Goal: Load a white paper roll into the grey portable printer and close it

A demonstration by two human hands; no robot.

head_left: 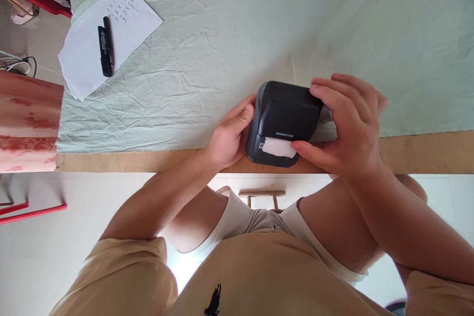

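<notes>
A black label printer (287, 111) marked NIIMBOT is held tilted over the table's front edge. My left hand (231, 133) grips its left side, with the thumb along the edge and the other fingers mostly hidden behind it. A strip of white label paper (278, 148) sticks out at the printer's front. On the right, my right hand (350, 123) is curved around the printer's side. Its thumb tip touches the end of the paper strip, and a fingertip rests at the upper right corner. Something clear and shiny (326, 115) shows between that hand and the printer; its kind is unclear.
Wrinkled pale green cloth (207, 19) covers the table, leaving a wooden front edge (129, 162) bare. Handwritten paper sheets (83, 54) lie at the far left under a black marker (104, 49) and a slimmer black pen. A red patterned cloth (29, 123) hangs at the left.
</notes>
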